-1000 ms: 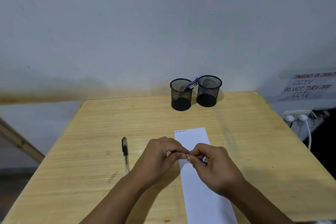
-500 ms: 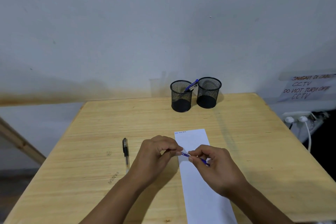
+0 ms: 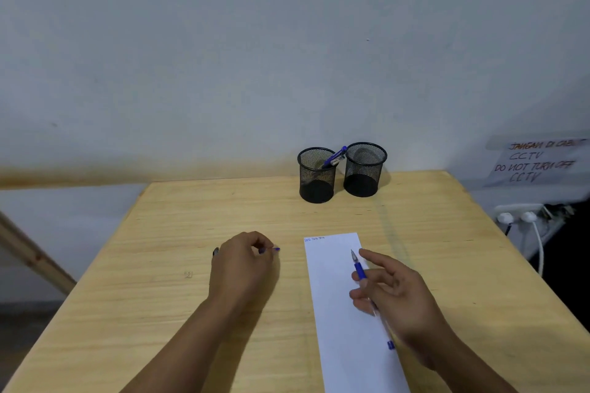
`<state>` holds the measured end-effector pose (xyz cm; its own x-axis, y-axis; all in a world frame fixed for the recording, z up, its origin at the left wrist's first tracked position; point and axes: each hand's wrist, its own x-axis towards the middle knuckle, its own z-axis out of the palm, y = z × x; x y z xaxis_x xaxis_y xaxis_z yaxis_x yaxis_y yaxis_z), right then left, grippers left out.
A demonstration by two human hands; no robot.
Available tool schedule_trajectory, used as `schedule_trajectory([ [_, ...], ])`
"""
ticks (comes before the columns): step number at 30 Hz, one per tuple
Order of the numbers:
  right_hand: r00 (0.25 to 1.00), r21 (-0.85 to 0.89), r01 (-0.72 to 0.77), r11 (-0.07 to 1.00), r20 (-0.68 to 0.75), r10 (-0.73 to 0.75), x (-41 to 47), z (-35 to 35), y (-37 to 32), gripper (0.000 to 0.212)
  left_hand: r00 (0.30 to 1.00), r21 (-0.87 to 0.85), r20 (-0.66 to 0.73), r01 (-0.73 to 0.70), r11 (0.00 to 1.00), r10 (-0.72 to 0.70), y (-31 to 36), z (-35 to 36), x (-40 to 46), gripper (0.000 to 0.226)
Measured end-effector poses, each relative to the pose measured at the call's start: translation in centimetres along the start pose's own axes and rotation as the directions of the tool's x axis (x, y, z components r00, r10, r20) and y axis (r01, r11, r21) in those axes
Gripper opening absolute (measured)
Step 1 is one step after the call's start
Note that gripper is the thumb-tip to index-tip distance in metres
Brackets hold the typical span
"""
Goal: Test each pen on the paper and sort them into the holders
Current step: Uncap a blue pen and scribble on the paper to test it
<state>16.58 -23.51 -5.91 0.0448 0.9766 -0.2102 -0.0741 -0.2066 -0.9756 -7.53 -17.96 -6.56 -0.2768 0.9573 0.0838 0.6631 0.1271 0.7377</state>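
Blue pen (image 3: 360, 270) uncapped in the right hand (image 3: 396, 300), over the paper strip.

The pen has its tip toward the far end of the white paper (image 3: 348, 322), and the right fingers (image 3: 367, 276) are closed around its barrel, while the index finger is stretched out. The left hand (image 3: 242, 265) rests to the left of the paper, its fingers pinched together on a small blue cap (image 3: 269, 249). A black pen (image 3: 215, 252) is partly hidden behind this hand. Far on the wooden worktop (image 3: 159, 313) stand two black mesh holders just beside each other: the left holder (image 3: 316, 175) contains a blue pen leaning right, and I cannot tell if the right holder (image 3: 365, 169) contains anything.
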Motion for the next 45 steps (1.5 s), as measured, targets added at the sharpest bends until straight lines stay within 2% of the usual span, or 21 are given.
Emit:
schedule_trajectory([
  [6, 0.996, -0.053, -0.014, 0.998, -0.092, 0.009, 0.1, 0.2, 0.0, 0.016, 0.998, 0.161, -0.026, -0.053, 0.986, 0.058, -0.9, 0.5, 0.9, 0.02],
  [10, 0.995, -0.044, 0.012, 0.999, -0.094, -0.016, 0.5, 0.2, 0.0, 0.018, 0.984, 0.19, -0.046, -0.161, 0.968, 0.173, -1.0, 1.1, 0.4, 0.01],
  [13, 0.998, 0.004, 0.022, 1.0, -0.063, -0.021, 0.9, 0.3, -0.2, 0.026, 0.954, 0.102, 0.038, -0.298, 0.949, 0.296, -0.2, 1.7, -0.8, 0.012],
  [16, 0.997, 0.017, 0.045, 0.999, -0.056, -0.044, 1.9, 0.2, -0.1, 0.03, 0.907, 0.061, 0.184, -0.395, 0.917, 0.378, 0.7, 2.5, -2.0, 0.042],
  [19, 0.995, 0.035, 0.069, 0.997, -0.081, -0.066, 2.9, 0.0, 0.0, 0.027, 0.879, 0.121, 0.308, -0.417, 0.901, 0.365, 1.0, 3.5, -2.1, 0.067],
  [23, 0.965, -0.172, 0.157, 0.973, -0.181, -0.188, 4.5, 0.8, -0.1, 0.016, 0.849, 0.246, 0.404, -0.46, 0.853, 0.341, 0.6, 4.3, -1.8, 0.082],
  [26, 0.962, -0.194, 0.16, 0.968, -0.188, -0.197, 6.0, 1.7, -0.4, 0.008, 0.836, 0.321, 0.425, -0.497, 0.806, 0.346, 0.0, 4.6, -1.6, 0.089],
  [39, 0.953, -0.452, 0.117, 0.884, -0.2, -0.228, 11.3, 2.7, 1.0, 0.015, 0.844, 0.326, 0.39, -0.501, 0.802, 0.369, -0.3, 5.0, -1.2, 0.094],
  [41, 0.938, -0.518, 0.151, 0.842, -0.194, -0.288, 11.4, 2.7, 1.3, 0.017, 0.846, 0.324, 0.386, -0.497, 0.805, 0.367, -0.3, 5.0, -1.2, 0.094],
  [45, 0.86, -0.694, 0.283, 0.662, -0.122, -0.495, 11.2, 2.8, 1.8, 0.019, 0.848, 0.327, 0.385, -0.495, 0.805, 0.365, -0.1, 5.0, -1.1, 0.095],
])
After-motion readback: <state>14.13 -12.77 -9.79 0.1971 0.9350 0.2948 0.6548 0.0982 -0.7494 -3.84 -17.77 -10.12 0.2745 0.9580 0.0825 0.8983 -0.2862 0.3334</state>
